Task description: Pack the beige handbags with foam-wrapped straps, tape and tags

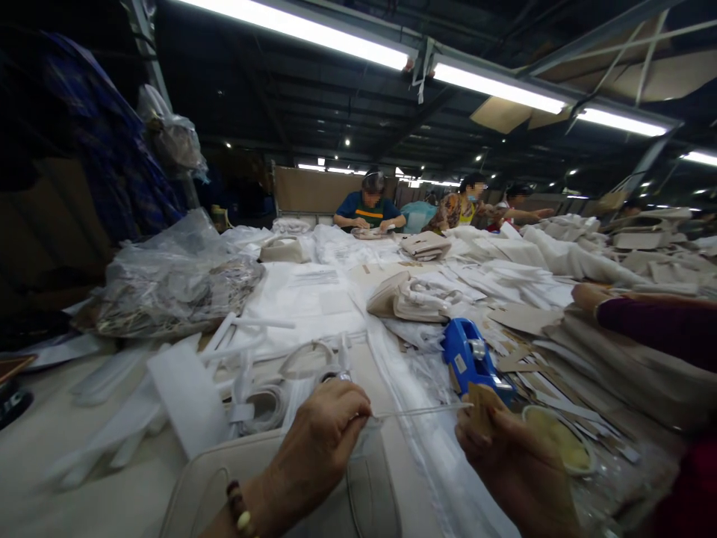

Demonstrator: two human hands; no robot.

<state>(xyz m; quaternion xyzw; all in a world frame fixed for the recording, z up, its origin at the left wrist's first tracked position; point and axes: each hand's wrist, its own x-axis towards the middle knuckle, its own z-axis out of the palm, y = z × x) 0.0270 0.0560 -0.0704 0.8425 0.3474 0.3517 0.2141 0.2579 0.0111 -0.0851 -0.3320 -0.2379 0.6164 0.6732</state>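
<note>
While its near end is cut off from view, a beige bag (207, 478) lies on the desk (112, 512), smooth-faced and round-cornered, beneath the left hand (328, 422). That hand pinches a thin pale cord (420, 410) between thumb and fingertips; what the curled fingers cover I can't make out, and a filmy clear scrap (365, 442) hangs just below. The cord runs straight to a small brown card (480, 409), gripped in the right hand (518, 463) and partly hidden by it. Beside that hand sit a glossy blue tape dispenser (467, 355) and a round tub (589, 457), its yellowish contents too blurred to name. Flat white foam sheets (184, 396) lie to the left, crumpled clear plastic (168, 276) beyond them. On the right, a purple sleeve (655, 329) shows, its owner mostly out of sight. Across the desk a person (370, 209) bends over work, and tube lights (302, 31) glare beneath a dark ceiling (325, 97).
</note>
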